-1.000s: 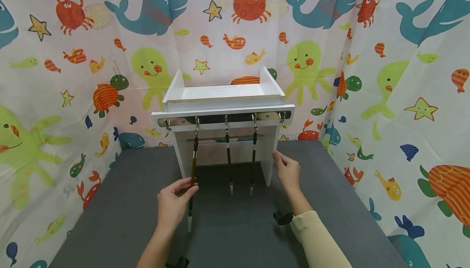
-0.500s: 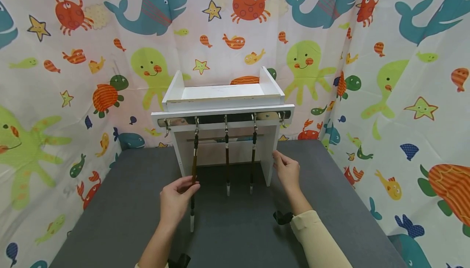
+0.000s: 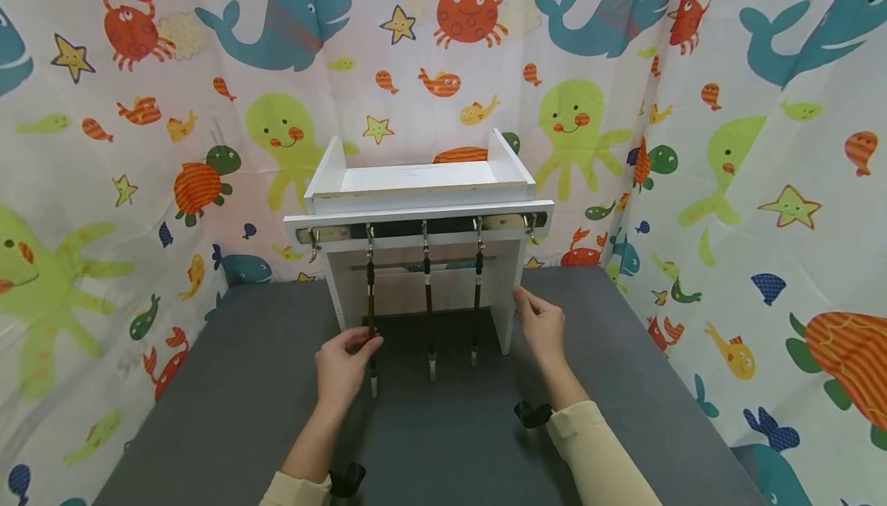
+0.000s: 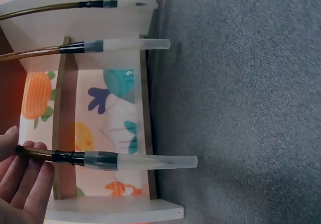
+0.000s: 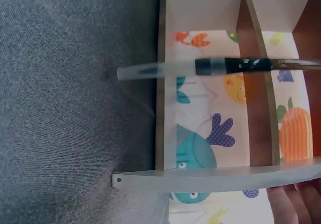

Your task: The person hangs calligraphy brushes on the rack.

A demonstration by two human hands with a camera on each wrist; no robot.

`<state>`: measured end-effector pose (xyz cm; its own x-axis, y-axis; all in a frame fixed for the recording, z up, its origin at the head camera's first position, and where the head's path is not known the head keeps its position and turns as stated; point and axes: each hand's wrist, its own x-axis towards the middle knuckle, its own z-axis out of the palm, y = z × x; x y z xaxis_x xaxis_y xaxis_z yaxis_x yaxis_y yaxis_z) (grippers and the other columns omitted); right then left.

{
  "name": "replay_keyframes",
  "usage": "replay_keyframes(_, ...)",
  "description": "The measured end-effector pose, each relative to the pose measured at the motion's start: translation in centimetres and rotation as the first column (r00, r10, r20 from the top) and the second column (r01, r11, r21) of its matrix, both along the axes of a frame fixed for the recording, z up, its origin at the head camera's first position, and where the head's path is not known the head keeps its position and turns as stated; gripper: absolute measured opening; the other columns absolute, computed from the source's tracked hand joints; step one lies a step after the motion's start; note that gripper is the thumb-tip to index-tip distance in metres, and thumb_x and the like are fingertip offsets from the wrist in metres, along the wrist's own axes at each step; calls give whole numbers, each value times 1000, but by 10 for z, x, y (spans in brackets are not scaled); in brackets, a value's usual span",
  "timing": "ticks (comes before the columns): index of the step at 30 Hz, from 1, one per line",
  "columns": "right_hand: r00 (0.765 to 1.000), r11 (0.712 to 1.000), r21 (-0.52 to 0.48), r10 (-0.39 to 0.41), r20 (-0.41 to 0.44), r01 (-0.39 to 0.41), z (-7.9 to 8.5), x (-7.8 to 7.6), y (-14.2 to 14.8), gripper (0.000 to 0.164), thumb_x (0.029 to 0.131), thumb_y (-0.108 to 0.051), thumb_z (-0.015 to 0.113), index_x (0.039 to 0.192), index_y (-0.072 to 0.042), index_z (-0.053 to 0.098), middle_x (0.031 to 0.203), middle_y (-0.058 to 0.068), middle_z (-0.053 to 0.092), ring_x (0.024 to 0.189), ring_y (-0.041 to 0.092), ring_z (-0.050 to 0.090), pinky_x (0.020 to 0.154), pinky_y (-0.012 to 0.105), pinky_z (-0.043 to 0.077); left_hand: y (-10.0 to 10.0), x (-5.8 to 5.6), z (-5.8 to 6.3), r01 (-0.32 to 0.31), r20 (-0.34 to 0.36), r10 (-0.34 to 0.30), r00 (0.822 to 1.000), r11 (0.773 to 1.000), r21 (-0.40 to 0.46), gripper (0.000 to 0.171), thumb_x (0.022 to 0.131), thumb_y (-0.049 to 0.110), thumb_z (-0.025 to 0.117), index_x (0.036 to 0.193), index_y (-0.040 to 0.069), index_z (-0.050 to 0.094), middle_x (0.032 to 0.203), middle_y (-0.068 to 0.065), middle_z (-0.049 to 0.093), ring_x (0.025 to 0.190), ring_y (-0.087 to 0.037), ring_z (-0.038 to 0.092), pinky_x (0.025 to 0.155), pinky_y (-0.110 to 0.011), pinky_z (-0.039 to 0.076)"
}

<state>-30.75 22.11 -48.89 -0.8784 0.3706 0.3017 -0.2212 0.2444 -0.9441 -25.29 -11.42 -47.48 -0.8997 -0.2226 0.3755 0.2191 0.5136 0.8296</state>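
Three brown-handled writing brushes with clear caps hang tip-down from hooks on a small white shelf (image 3: pixel 423 199). My left hand (image 3: pixel 344 367) pinches the left brush (image 3: pixel 371 294) low on its handle, between thumb and fingers; its capped tip (image 4: pixel 158 162) points down below the hand. Apart from the hand hang the middle brush (image 3: pixel 430 306) and the right brush (image 3: pixel 477 302). At the shelf's right side panel (image 3: pixel 509 290), my right hand (image 3: pixel 543 326) grips the front edge, with its fingers (image 5: pixel 296 204) on the panel's outer face.
A metal hook rail (image 3: pixel 423 226) runs along the shelf's front, with a bare hook (image 3: pixel 314 244) at the left end and another hook (image 3: pixel 532 229) at the right. Grey cloth (image 3: pixel 443 444) covers the table. A sea-animal curtain (image 3: pixel 409 51) hangs behind and beside it.
My left hand has moved slightly right and up along with the left brush, which now hangs nearly straight with its tip higher. The middle brush has swung a little. My right hand stays put.
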Motion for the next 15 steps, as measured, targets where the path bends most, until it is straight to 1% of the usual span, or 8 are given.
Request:
replay_keyframes(3,1000,1000,9,-3,-2,3,0,0,-1,47,84,-55,63,112,-18,72,113,7,70,94,20,70,73,26,57,2,-3,-1,1,-2,-1,1000,1000,5,25,78,34,78,94,15,74,89,1,75,86,-16,70,75,-39,55)
replay_keyframes(5,1000,1000,23,0,-8,0,1,1,0,46,85,-54,63,112,-18,72,112,7,70,92,20,70,72,25,58,2,-5,-2,8,0,-8,1000,1000,2,29,78,35,77,98,15,73,93,0,75,90,-17,70,77,-41,56)
replay_keyframes(8,1000,999,39,16,-27,-15,5,5,3,43,87,-50,63,112,-16,72,110,9,70,91,23,71,73,26,58,-1,-5,-4,54,1,-54,999,998,28,36,78,36,78,106,14,71,102,-3,73,97,-20,69,82,-40,56)
replay_keyframes(10,999,998,64,27,-38,-25,10,9,8,40,89,-47,61,113,-16,72,109,10,71,91,26,70,75,30,58,-7,-5,-4,92,6,-92,996,994,53,40,78,34,77,112,14,69,110,-5,71,103,-21,67,85,-39,56)
replay_keyframes(12,999,991,130,13,-49,-6,16,14,13,38,90,-46,60,113,-18,72,106,9,72,91,26,71,76,35,58,-16,-1,-3,112,3,-112,994,992,61,45,79,33,77,117,13,66,115,-7,69,106,-23,66,88,-39,55)
replay_keyframes(13,999,985,175,5,-54,5,19,17,16,38,90,-47,60,113,-18,72,106,8,72,92,25,71,77,37,58,-22,1,0,109,3,-109,994,993,48,47,79,33,77,119,13,65,117,-7,68,106,-23,66,88,-39,55)
replay_keyframes(14,998,972,235,-10,-55,23,23,21,19,39,91,-48,59,113,-20,72,104,6,73,91,24,71,77,38,58,-28,3,3,99,-3,-99,995,995,19,47,79,34,77,120,14,65,117,-7,68,106,-23,66,88,-40,55)
replay_keyframes(15,998,955,296,-15,-58,31,26,24,22,39,91,-49,58,114,-21,71,105,5,73,91,22,71,77,40,58,-35,6,7,84,-11,-84,996,996,-29,48,79,36,77,121,14,64,118,-7,68,106,-23,66,87,-41,55)
